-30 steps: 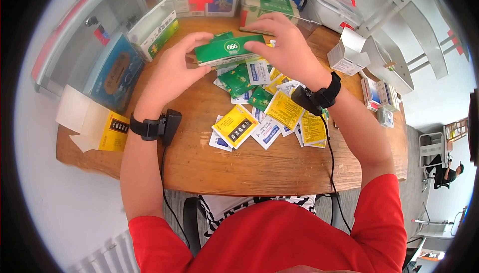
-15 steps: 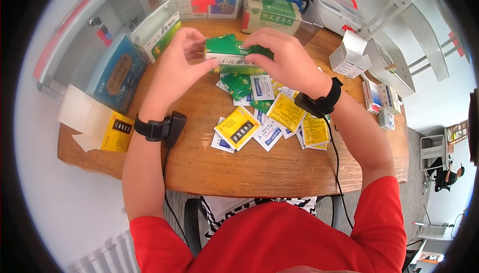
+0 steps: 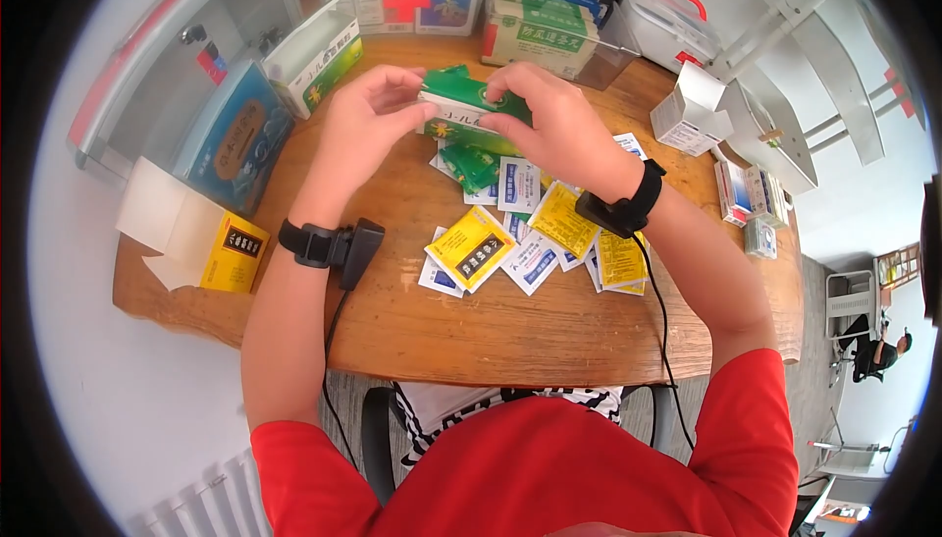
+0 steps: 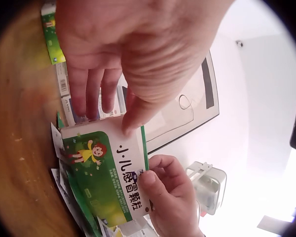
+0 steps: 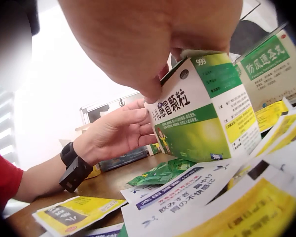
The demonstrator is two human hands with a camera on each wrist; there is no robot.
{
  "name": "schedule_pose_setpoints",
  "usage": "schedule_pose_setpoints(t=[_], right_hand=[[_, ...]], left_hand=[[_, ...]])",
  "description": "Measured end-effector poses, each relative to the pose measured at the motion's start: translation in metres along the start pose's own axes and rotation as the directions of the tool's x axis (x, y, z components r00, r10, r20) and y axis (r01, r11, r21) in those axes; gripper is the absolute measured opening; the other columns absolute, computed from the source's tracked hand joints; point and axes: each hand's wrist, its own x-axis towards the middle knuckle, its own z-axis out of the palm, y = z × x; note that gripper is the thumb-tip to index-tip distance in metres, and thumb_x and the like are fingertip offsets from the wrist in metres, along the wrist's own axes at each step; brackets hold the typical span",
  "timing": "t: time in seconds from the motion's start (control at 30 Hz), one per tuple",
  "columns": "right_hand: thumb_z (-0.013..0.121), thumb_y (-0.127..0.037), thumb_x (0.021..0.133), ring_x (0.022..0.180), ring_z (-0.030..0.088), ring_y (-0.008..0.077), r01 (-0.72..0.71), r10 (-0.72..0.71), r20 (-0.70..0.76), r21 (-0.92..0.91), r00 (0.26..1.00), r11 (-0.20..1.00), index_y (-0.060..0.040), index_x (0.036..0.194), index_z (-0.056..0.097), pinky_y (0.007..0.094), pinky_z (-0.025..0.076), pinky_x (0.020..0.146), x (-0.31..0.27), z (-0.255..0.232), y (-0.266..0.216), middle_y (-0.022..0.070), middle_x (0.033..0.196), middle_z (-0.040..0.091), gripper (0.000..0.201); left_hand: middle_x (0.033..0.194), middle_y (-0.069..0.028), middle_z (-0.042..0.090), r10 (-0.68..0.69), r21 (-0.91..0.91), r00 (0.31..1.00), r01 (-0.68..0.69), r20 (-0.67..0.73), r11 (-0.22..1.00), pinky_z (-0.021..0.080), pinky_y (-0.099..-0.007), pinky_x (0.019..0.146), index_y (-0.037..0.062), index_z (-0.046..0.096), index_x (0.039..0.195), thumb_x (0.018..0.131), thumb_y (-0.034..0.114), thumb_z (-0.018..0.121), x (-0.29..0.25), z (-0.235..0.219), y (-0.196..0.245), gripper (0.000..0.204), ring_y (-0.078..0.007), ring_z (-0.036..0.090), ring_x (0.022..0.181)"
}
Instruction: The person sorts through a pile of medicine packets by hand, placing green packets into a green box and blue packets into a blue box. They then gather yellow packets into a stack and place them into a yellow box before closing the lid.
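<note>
A green and white medicine box [image 3: 463, 113] is held upright over the loose sachets, its printed front towards me. My right hand [image 3: 567, 130] grips its right part, the thumb on the front and the fingers over the top. At the left end, my left hand [image 3: 363, 125] touches the box [image 4: 101, 173] with thumb and fingertips, its fingers fairly straight in the left wrist view. Green sachets [image 3: 473, 168] lie just below the box, beside white sachets [image 3: 520, 184] and yellow sachets [image 3: 473, 248]. The far side of the box is hidden.
An opened yellow and white box [image 3: 228, 254] stands at the left and a taller green and white box [image 3: 319, 58] behind it. Clear bins [image 3: 368, 17] line the back. An open white box [image 3: 690, 113] and small medicine boxes [image 3: 751, 188] stand at the right.
The box has tilted so its printed front faces me, where its green top showed before. Both hands have shifted slightly right with it, the right hand coming down over its top.
</note>
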Motion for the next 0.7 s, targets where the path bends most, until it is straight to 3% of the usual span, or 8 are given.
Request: schedule_pose_setpoints(t=[0.17, 0.33, 0.7], right_hand=[[0.079, -0.011, 0.095, 0.095, 0.07, 0.0405, 0.015, -0.015, -0.009, -0.019, 1.0, 1.0, -0.0035, 0.11, 0.063, 0.0474, 0.055, 0.079, -0.0019, 0.0017, 0.0055, 0.017, 0.106, 0.069, 0.023], [0.077, -0.01, 0.096, 0.094, 0.069, 0.0408, 0.045, -0.045, -0.039, -0.023, 0.998, 0.999, -0.0031, 0.109, 0.062, 0.0468, 0.055, 0.078, -0.0031, 0.0042, 0.0026, 0.0174, 0.106, 0.068, 0.021], [0.075, -0.005, 0.096, 0.092, 0.069, 0.0398, 0.038, -0.037, -0.02, 0.059, 0.999, 0.997, -0.0029, 0.109, 0.065, 0.0452, 0.056, 0.08, -0.003, 0.0001, 0.0092, 0.0173, 0.11, 0.068, 0.017]], left_hand=[[0.13, -0.0078, 0.074, -0.105, -0.067, 0.994, 0.106, 0.023, 0.992, 0.055, -0.0312, 0.103, 0.0031, 0.069, 0.12, 0.096, 0.001, 0.08, -0.0016, 0.0019, 0.0002, 0.027, -0.0158, 0.069, 0.12], [0.131, -0.0066, 0.074, -0.15, -0.102, 0.989, 0.151, 0.015, 0.983, 0.054, -0.0283, 0.095, 0.0062, 0.07, 0.112, 0.097, 0.006, 0.08, -0.0019, 0.0039, -0.0002, 0.017, -0.0107, 0.067, 0.109], [0.142, -0.0076, 0.069, -0.136, -0.102, 0.991, 0.135, 0.004, 0.986, 0.054, -0.0283, 0.094, 0.0075, 0.072, 0.102, 0.102, 0.015, 0.077, -0.0019, 0.0036, -0.0006, 0.009, -0.0091, 0.065, 0.105]])
